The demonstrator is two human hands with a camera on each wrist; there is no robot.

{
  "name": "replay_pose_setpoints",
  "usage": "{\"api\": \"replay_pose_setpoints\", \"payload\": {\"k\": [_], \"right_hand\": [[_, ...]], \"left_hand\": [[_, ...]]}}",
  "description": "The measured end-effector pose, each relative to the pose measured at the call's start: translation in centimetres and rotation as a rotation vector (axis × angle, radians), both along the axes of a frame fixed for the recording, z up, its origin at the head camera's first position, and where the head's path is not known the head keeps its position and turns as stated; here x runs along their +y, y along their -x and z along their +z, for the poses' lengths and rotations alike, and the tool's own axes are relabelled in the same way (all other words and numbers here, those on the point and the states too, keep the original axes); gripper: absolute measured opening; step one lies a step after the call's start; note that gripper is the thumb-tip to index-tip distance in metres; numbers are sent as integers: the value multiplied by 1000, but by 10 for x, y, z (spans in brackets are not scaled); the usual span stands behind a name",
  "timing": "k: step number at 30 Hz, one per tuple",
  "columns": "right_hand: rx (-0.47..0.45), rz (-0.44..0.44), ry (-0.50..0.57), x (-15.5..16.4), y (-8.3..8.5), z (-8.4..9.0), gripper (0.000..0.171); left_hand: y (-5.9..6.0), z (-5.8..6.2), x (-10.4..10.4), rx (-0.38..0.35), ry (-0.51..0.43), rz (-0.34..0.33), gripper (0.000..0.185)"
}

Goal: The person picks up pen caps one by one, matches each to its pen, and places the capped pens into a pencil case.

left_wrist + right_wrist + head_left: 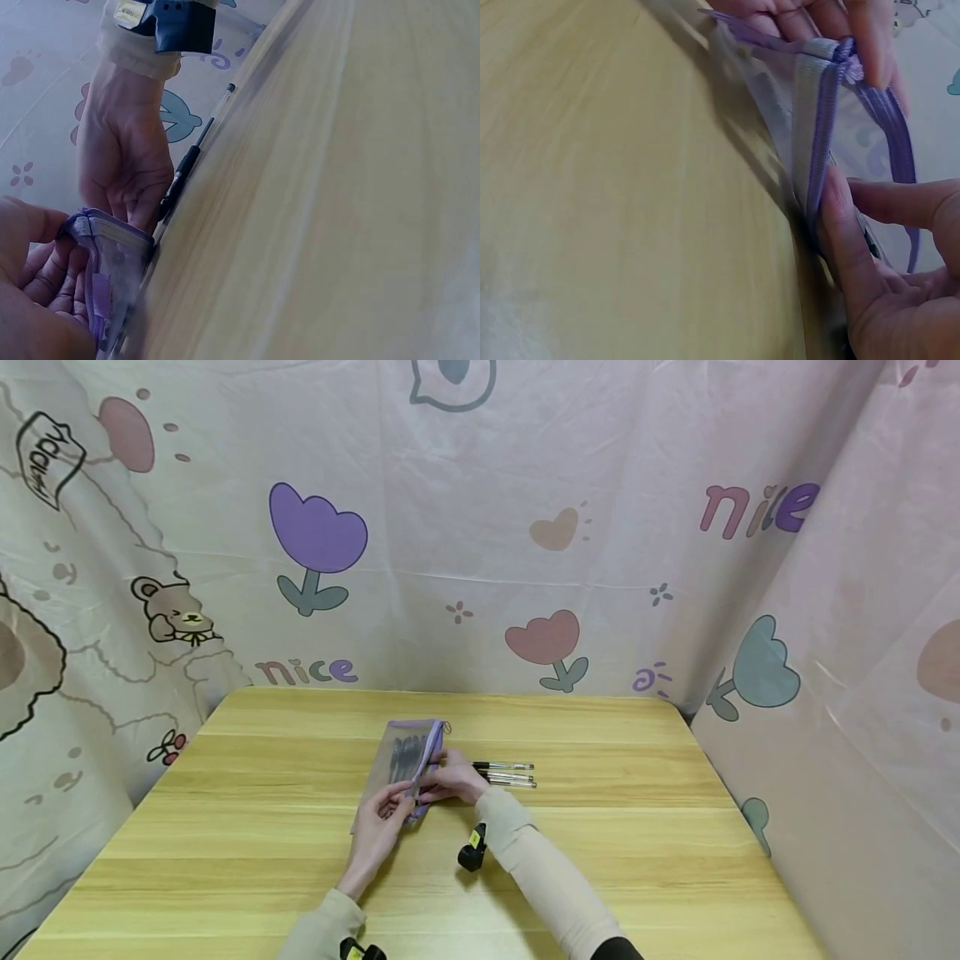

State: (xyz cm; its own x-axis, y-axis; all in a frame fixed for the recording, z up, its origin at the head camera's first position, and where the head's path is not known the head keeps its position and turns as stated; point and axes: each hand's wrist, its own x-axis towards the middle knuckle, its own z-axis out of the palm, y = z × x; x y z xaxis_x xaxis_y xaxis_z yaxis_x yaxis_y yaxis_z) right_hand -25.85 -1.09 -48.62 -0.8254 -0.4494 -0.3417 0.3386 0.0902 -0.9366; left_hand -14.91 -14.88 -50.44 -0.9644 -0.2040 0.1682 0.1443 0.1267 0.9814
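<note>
A pencil pouch (380, 768) with see-through sides and purple zip edging lies slanted on the table, several dark pens (407, 758) showing through it. My left hand (380, 827) pinches the near corner of its mouth between thumb and fingers. At the mouth's right side, my right hand (456, 777) has thumb and index finger on the zip edge (821, 142), which stands apart from the opposite edge. Behind the right hand lie a few pens (510, 777) with clear barrels and black parts; one black pen (180, 176) runs along the table beside its fingers.
The wooden table (600, 860) meets a printed curtain (465, 527) at its back and sides. A black camera mount (472, 850) hangs at the right wrist, another (362, 950) at the left.
</note>
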Motion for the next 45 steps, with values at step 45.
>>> {"api": "replay_pose_setpoints", "payload": {"k": [45], "right_hand": [[670,-28,-225,108,-30,-3,37]], "left_hand": [[1,0,0,-105,-44,19,32]]}}
